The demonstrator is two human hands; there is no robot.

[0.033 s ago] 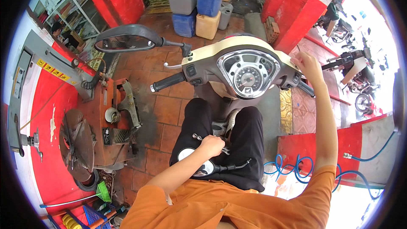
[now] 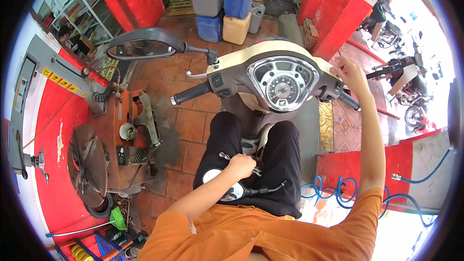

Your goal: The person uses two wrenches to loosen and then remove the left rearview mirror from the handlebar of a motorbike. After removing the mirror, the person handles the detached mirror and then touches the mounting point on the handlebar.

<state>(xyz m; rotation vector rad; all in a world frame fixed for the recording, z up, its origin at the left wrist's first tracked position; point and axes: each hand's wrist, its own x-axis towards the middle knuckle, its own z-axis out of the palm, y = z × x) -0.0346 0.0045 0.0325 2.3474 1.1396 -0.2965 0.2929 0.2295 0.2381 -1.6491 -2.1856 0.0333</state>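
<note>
Okay, left hand closes round metal wrenches over the lap; right hand at the handlebar cover's right edge, fingers narrow, can't tell if holding anything. Loose mirror lies on lap: likely light, glass fragile, best gripped by stiff stem.

Cannot see the middle of the wrench below the instrument cluster, covered by the left hand, nor all of the mirror lower down, crossed by the left forearm. Right of the cluster, cannot tell anything pinched by the right hand. Lowest, see the orange shirt cut off.
</note>
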